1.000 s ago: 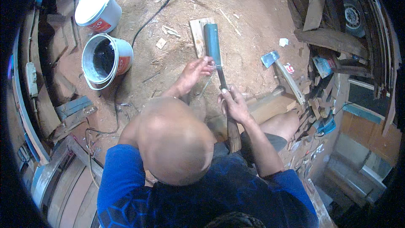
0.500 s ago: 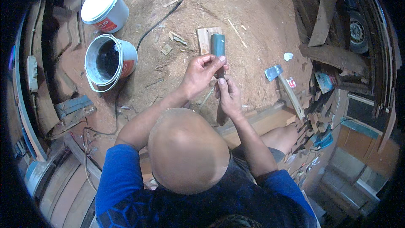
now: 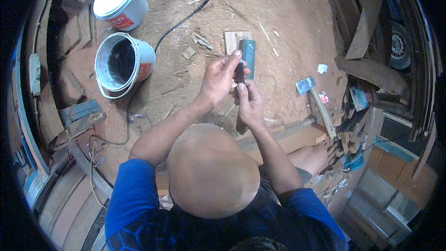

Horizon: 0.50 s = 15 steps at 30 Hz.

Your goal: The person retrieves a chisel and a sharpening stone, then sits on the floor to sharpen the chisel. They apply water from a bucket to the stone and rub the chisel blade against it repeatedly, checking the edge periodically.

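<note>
My left hand (image 3: 217, 80) is closed, thumb and fingers pinching the upper end of a dark, narrow, chisel-like tool (image 3: 239, 73). Just below, my right hand (image 3: 251, 107) grips the same tool, and its brown handle end points back toward me beneath that hand. Fingers cover part of the tool, so its exact kind is unclear. Right beyond the hands lies a teal block (image 3: 248, 53) that looks like a sharpening stone, beside and partly over a pale wooden board (image 3: 231, 42) on the ground.
A lidded white bucket (image 3: 135, 13) and an open one (image 3: 147, 56) with dark contents stand at left. A hatchet-like tool (image 3: 305, 85) lies right, near a long timber (image 3: 283, 135). A black cable (image 3: 183, 21) crosses the dusty floor; wood scraps (image 3: 346, 142) pile at right.
The view has shifted slightly. The tool's upper end now shows between my left fingers, to the left of the teal block, where the fingers overlapped the block before. Both hands keep their hold.
</note>
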Each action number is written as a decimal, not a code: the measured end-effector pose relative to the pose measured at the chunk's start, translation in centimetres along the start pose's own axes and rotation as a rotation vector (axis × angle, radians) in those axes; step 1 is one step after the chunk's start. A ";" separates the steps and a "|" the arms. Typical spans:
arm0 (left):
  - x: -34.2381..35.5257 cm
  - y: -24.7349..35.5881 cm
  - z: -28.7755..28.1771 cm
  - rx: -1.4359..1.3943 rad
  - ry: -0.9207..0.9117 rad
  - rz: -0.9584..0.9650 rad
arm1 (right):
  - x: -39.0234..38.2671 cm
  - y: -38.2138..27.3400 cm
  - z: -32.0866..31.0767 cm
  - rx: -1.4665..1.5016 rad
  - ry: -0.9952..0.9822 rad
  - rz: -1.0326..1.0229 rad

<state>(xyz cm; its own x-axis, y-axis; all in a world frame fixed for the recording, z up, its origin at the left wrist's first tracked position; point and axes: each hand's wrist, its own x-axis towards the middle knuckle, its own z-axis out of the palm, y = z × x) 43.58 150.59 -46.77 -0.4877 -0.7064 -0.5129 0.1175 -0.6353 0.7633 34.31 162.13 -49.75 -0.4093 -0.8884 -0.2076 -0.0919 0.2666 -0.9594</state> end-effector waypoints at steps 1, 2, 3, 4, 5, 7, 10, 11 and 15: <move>0.0 0.1 0.0 -0.004 0.013 0.013 | 0.1 0.0 0.2 -0.005 -0.003 -0.006; 0.0 0.2 -0.1 -0.008 0.026 0.025 | 0.2 0.0 0.4 -0.009 -0.006 -0.012; -0.1 0.3 -0.2 -0.012 0.039 0.037 | 0.3 0.0 0.6 -0.014 -0.009 -0.018; 0.0 0.2 -0.4 -0.022 0.040 0.040 | 0.4 0.1 0.6 -0.018 -0.017 -0.022; 0.0 0.2 -0.5 -0.033 0.042 0.042 | 0.5 0.3 0.6 -0.023 -0.025 -0.027; 0.2 -0.2 -0.9 -0.084 0.011 0.052 | 0.6 0.3 0.7 -0.005 -0.029 -0.014; 0.5 -0.6 -1.4 -0.109 -0.050 0.092 | 0.6 0.4 0.4 0.061 -0.036 0.067; 0.4 -0.6 -1.5 -0.050 -0.047 0.116 | 0.7 0.6 -0.1 0.082 -0.050 0.111; 2.0 -2.9 -3.4 0.175 -0.111 0.129 | 1.1 1.5 -2.3 -0.025 -0.124 0.276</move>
<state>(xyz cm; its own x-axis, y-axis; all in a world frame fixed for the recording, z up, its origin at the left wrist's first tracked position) 45.20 149.93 -51.31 -0.5718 -0.7335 -0.3674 0.0383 -0.4713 0.8812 31.64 162.46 -50.97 -0.3085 -0.8192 -0.4834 -0.0156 0.5125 -0.8585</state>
